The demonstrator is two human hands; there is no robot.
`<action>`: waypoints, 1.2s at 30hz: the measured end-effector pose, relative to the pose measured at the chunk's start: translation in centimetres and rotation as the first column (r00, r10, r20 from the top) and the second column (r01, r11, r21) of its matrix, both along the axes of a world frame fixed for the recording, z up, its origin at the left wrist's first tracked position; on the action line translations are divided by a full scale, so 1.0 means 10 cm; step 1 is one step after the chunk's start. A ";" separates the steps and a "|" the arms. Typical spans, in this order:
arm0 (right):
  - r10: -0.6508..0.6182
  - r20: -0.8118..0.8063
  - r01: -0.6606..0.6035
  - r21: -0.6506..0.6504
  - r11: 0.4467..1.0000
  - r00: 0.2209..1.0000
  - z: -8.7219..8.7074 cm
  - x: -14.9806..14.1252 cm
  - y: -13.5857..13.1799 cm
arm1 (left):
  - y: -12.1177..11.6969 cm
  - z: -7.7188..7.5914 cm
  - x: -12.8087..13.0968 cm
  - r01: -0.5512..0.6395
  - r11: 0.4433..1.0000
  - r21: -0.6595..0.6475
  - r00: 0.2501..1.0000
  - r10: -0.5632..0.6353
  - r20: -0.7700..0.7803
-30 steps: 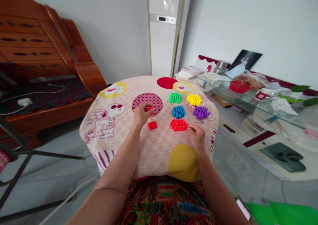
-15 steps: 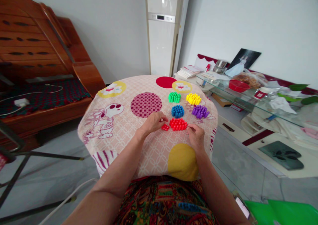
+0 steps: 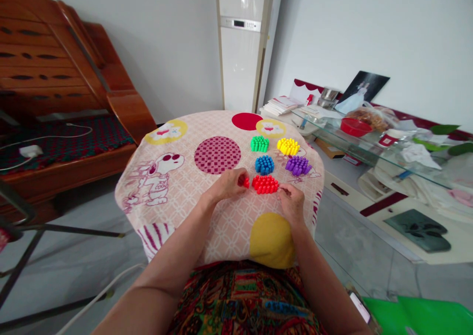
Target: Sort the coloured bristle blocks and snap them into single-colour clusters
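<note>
Small red peg-like pieces (image 3: 265,184) stand packed in a cluster on the cloth-covered table. At the cluster's left, my left hand (image 3: 231,183) is closed on a few red peg-like pieces (image 3: 246,182), partly hidden by its fingers. My right hand (image 3: 291,199) is at the cluster's right edge, thumb and fingers pinched together; whatever they hold cannot be made out. Behind the red cluster stand similar groups: blue pieces (image 3: 264,165), purple pieces (image 3: 297,165), green pieces (image 3: 259,143) and yellow pieces (image 3: 288,146).
A patterned cloth (image 3: 185,221) covers the round table. To the right, a glass shelf (image 3: 373,150) carries a red bowl (image 3: 355,127), papers and a paper cup (image 3: 388,138). A wooden bench (image 3: 129,111) stands left, a tall white cabinet-like unit (image 3: 241,64) behind.
The loose red pieces that lay flat beside my left hand are now raised upright in its fingers. My right hand has stayed at the red cluster's edge.
</note>
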State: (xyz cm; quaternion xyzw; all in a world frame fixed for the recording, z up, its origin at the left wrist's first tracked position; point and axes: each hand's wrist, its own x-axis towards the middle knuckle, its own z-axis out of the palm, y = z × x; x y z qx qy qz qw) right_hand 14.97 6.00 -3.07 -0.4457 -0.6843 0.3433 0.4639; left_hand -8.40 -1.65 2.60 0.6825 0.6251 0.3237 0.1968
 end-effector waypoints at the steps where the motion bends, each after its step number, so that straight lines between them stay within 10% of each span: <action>1: 0.001 0.000 -0.001 -0.001 1.000 1.000 0.00 0.00 0.00 | 0.00 -0.01 0.03 -0.017 1.000 0.011 1.000 0.017 -0.005; 14: 0.000 0.002 0.000 0.022 1.000 1.000 0.02 0.00 -0.02 | 0.06 -0.15 0.32 -0.169 0.984 0.055 0.975 0.175 -0.134; 22: 0.011 -0.033 -0.011 -0.003 1.000 0.999 0.00 -0.01 0.00 | -0.09 0.12 -0.37 -0.338 0.935 0.111 0.937 0.345 -0.051; 28: 0.001 -0.019 -0.001 -0.005 1.000 1.000 0.00 -0.01 0.00 | -0.20 0.04 -0.59 -0.148 0.974 -0.172 0.987 0.132 -0.096; 36: 0.006 -0.019 -0.006 -0.007 1.000 1.000 0.02 -0.01 -0.01 | -0.24 0.06 -0.42 -0.199 0.977 -0.082 0.934 0.163 -0.317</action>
